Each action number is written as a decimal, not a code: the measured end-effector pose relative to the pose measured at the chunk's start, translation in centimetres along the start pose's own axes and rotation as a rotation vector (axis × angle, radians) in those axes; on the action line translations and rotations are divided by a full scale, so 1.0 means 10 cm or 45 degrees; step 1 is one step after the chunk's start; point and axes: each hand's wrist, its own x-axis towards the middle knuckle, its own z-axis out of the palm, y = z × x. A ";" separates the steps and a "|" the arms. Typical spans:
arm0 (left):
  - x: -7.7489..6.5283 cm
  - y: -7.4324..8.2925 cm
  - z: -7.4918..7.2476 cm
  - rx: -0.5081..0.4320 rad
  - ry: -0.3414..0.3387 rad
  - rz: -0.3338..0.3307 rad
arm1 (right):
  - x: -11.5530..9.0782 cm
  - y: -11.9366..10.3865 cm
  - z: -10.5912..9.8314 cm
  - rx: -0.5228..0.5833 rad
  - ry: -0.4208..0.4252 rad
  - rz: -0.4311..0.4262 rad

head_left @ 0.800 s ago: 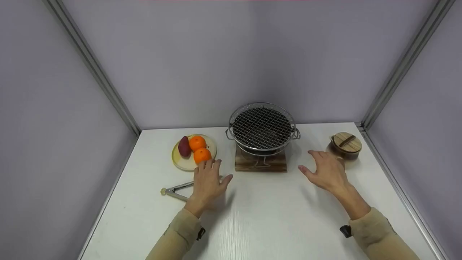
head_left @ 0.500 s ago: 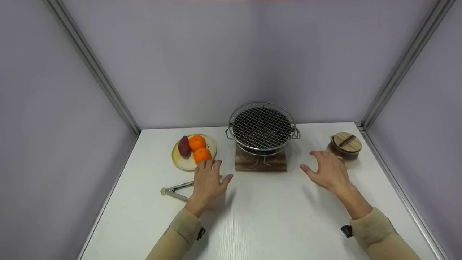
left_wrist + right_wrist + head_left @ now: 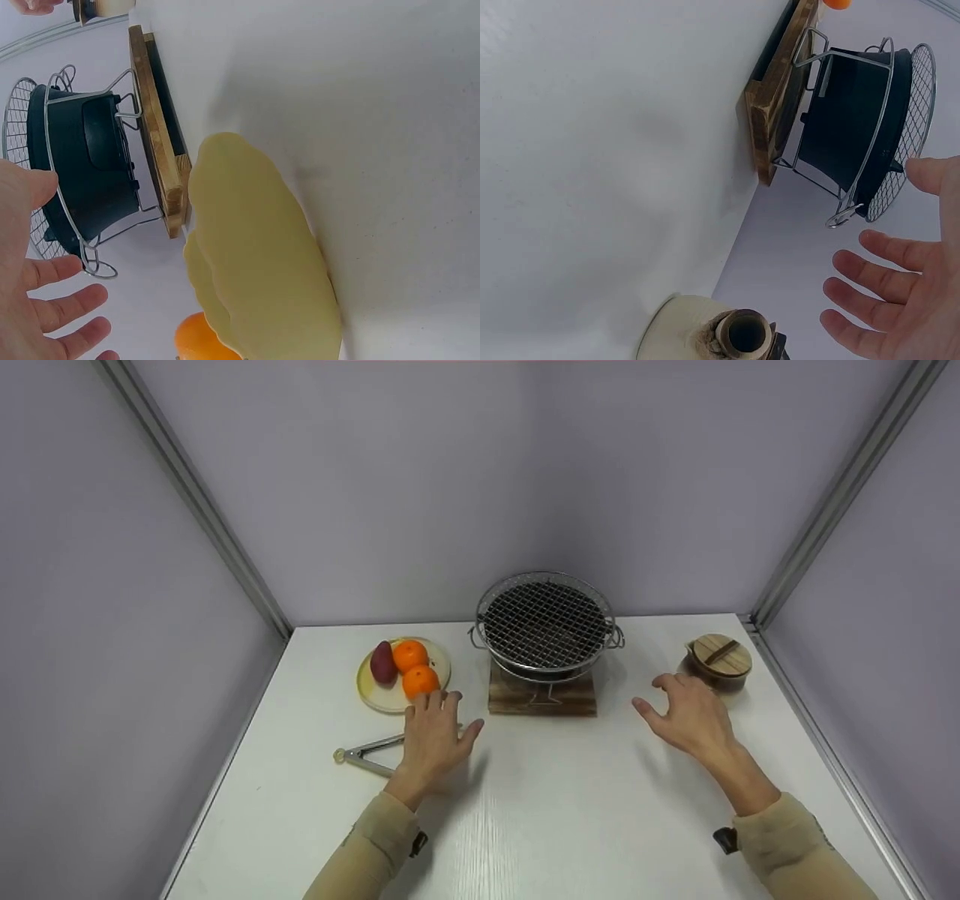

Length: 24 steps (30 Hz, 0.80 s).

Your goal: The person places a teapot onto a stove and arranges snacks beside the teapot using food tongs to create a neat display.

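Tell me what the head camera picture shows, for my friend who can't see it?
Two open hands, left hand and right hand, hover over a white table. Between them stands a round wire-mesh grill; a yellow plate of fruit sits left.

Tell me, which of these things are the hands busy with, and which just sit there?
In hand:
left hand, above the tongs
right hand, open near the lidded pot

Lying about:
grill
plate with two oranges and a sweet potato
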 end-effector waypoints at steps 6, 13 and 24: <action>0.00 0.01 0.01 -0.019 0.014 -0.013 | 0.00 0.04 -0.01 -0.011 0.024 0.020; 0.01 0.01 0.03 -0.007 0.025 -0.008 | -0.01 0.10 -0.02 -0.013 0.066 0.032; 0.05 0.03 0.08 -0.007 -0.023 -0.004 | -0.04 0.20 -0.04 -0.020 0.083 0.075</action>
